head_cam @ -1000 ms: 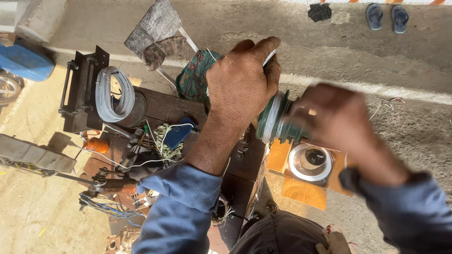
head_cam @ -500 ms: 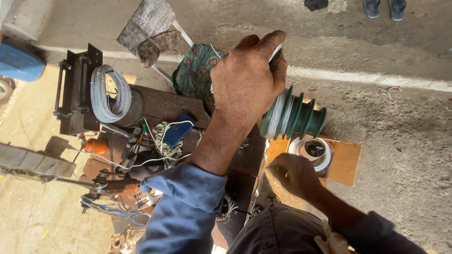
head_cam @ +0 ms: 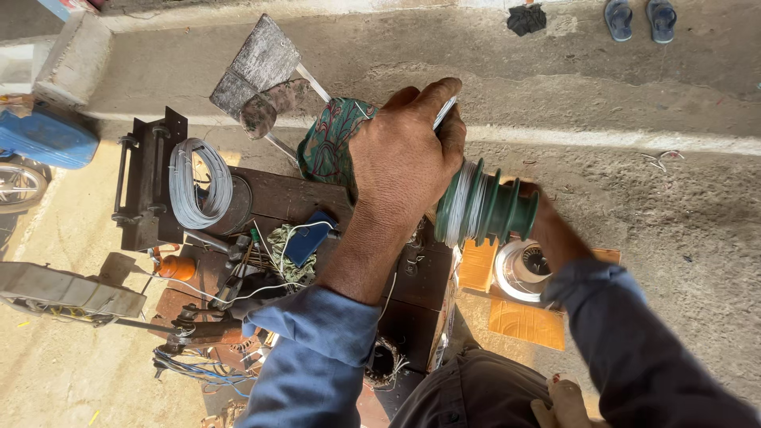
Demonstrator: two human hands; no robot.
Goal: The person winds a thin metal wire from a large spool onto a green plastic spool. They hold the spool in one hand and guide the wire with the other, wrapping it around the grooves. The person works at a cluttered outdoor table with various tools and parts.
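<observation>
Head view looks straight down on a green ribbed spool (head_cam: 487,208) wound with pale wire, held level above a dark wooden desk (head_cam: 277,194). The left hand (head_cam: 404,158) is closed over the spool's near end, fingers curled down around its rim, with a thin white strand pinched at the knuckles. The right hand (head_cam: 547,226) sits behind the spool's far end and is mostly hidden by it, so I cannot tell whether it grips or only steadies; its blue sleeve (head_cam: 634,349) runs off toward the lower corner.

Just below the spool, a white round reel (head_cam: 519,269) lies on orange cardboard (head_cam: 523,321) spread on the concrete floor (head_cam: 634,119). Left of the spool, a patterned green cloth (head_cam: 329,147) shows beside the left hand. Further left on the desk, a coil of grey wire (head_cam: 194,182) rests against a black metal frame (head_cam: 147,182), with a tangle of small wires and a blue part (head_cam: 309,238) nearer the spool. Beyond the cloth stands a worn wooden paddle (head_cam: 258,71). Far above the spool, a pair of blue sandals (head_cam: 642,17) lies on the floor.
</observation>
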